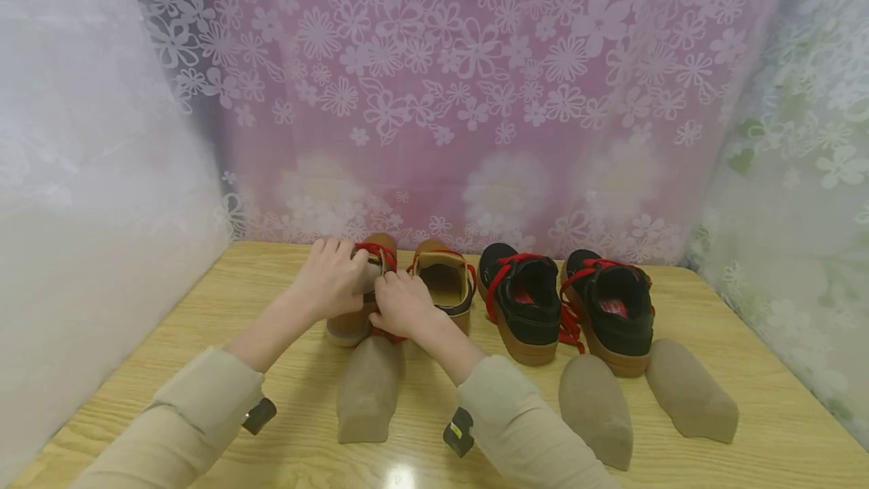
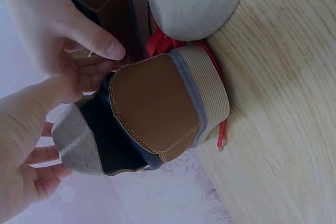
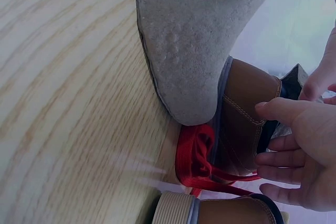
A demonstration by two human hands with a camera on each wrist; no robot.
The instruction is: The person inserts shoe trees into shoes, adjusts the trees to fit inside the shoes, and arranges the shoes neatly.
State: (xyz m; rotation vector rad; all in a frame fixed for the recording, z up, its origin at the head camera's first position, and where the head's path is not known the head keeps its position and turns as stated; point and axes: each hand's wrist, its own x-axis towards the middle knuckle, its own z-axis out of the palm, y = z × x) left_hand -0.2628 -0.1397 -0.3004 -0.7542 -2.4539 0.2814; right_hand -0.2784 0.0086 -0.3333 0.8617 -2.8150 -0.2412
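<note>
A brown shoe [image 2: 152, 108] with red laces stands at the left end of the row, its heel towards me. A grey moulded shoe insert [image 2: 79, 145] is partly inside its opening. My left hand [image 1: 333, 274] holds the insert's outer end, thumb on one side and fingers on the other. My right hand [image 1: 403, 300] grips the shoe's collar at its right side, the thumb near the heel in the right wrist view. Both hands hide much of this shoe in the head view. Just in front lies another grey insert [image 1: 369, 395].
The second brown shoe [image 1: 434, 249] stands right beside it, its opening bare. Two black shoes [image 1: 532, 330] with red laces stand further right. Two more grey inserts [image 1: 596, 410] lie before them. A pink flowered cloth [image 1: 434, 96] hangs behind the wooden table [image 1: 285, 368].
</note>
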